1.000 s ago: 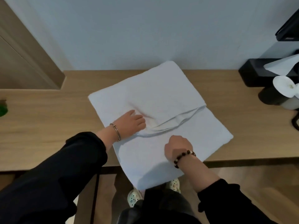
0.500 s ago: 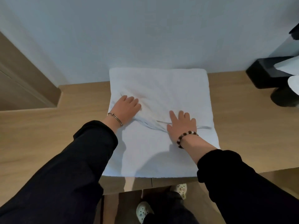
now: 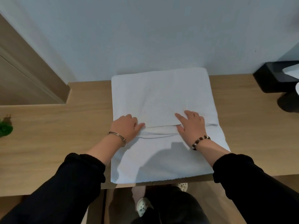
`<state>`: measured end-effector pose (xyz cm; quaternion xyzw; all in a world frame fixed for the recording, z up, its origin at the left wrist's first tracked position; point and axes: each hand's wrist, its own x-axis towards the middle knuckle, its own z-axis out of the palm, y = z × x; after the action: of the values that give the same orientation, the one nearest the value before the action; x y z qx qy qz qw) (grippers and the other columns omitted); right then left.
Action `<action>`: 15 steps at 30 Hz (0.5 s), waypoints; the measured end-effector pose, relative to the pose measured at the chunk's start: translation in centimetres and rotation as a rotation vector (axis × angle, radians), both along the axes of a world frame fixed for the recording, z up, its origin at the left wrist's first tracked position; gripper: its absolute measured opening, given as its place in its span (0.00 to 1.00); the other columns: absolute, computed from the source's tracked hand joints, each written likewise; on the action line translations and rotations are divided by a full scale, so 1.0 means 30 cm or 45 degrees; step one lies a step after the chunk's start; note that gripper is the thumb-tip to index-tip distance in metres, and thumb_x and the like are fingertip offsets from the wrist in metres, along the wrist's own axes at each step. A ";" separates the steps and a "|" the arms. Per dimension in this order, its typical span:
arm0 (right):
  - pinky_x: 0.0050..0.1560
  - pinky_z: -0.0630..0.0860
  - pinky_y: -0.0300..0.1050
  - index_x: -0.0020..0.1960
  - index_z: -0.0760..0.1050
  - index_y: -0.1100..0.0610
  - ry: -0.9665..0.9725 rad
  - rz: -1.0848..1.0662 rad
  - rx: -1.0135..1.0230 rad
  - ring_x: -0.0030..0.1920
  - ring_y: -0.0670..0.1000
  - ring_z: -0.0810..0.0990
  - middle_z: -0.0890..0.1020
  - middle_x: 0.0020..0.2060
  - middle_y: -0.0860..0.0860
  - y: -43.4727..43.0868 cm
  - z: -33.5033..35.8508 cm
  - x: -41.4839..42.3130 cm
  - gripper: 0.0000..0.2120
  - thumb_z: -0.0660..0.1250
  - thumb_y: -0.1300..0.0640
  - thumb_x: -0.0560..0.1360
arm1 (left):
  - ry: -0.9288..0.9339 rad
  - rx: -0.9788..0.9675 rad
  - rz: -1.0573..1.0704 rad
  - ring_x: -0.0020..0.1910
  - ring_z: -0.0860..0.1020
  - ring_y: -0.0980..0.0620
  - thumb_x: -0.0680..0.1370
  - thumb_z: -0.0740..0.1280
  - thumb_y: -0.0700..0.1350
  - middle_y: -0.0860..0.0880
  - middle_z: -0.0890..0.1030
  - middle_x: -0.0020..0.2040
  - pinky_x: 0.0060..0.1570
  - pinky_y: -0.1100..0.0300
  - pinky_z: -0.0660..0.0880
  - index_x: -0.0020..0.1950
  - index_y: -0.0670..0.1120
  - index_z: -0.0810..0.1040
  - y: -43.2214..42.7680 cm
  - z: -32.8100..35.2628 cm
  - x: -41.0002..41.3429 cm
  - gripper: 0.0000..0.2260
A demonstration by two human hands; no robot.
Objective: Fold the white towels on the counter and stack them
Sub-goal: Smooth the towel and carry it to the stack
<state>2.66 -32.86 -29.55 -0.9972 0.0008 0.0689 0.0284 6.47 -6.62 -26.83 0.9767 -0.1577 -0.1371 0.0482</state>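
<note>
A white towel [image 3: 161,94] lies on the wooden counter [image 3: 48,135], its far edge against the wall and its near edge at the counter's front lip. A folded flap covers its far half, with the flap's edge running across the middle. My left hand [image 3: 127,126] rests flat on the towel at the left end of that edge. My right hand [image 3: 191,125] lies flat with spread fingers on the flap's right end. Neither hand grips the cloth.
A black box [image 3: 275,78] with white tissue stands at the back right, and a dark round base [image 3: 288,102] sits in front of it. A green object [image 3: 4,128] lies at the far left. A wooden panel [image 3: 32,78] rises at the back left.
The towel has been turned square to the wall and its flap flattened. Both hands slid apart along the flap's edge, the right hand moving rightward and opening flat.
</note>
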 end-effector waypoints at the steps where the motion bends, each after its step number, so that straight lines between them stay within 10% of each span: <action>1: 0.64 0.58 0.50 0.70 0.68 0.45 -0.021 -0.049 0.098 0.68 0.55 0.63 0.67 0.69 0.52 0.002 0.011 0.011 0.20 0.57 0.52 0.79 | 0.038 0.002 0.024 0.49 0.74 0.48 0.77 0.59 0.62 0.50 0.71 0.45 0.39 0.58 0.65 0.43 0.51 0.72 -0.006 0.002 0.012 0.15; 7: 0.67 0.62 0.54 0.58 0.80 0.58 -0.271 0.077 0.398 0.64 0.59 0.73 0.78 0.62 0.57 0.002 0.112 0.065 0.14 0.63 0.66 0.76 | -0.001 0.131 -0.053 0.53 0.71 0.49 0.75 0.66 0.56 0.51 0.74 0.50 0.43 0.58 0.67 0.48 0.50 0.72 -0.034 -0.009 0.022 0.11; 12: 0.73 0.45 0.50 0.74 0.61 0.54 0.113 0.232 0.153 0.76 0.51 0.53 0.56 0.76 0.52 -0.046 0.012 -0.045 0.21 0.51 0.62 0.82 | -0.154 0.134 -0.058 0.50 0.72 0.47 0.78 0.61 0.45 0.48 0.74 0.52 0.37 0.57 0.66 0.54 0.46 0.73 -0.035 -0.013 -0.012 0.07; 15: 0.73 0.44 0.50 0.75 0.59 0.52 0.152 0.216 0.148 0.76 0.49 0.51 0.54 0.77 0.50 -0.056 -0.018 -0.035 0.23 0.51 0.65 0.81 | -0.429 0.028 -0.261 0.33 0.75 0.43 0.63 0.73 0.33 0.44 0.75 0.36 0.26 0.59 0.62 0.42 0.41 0.77 -0.034 0.059 -0.018 0.11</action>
<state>1.61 -34.54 -30.11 -0.9845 -0.0859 0.1302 0.0802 5.93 -7.64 -25.05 0.9651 -0.2607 0.0225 -0.0039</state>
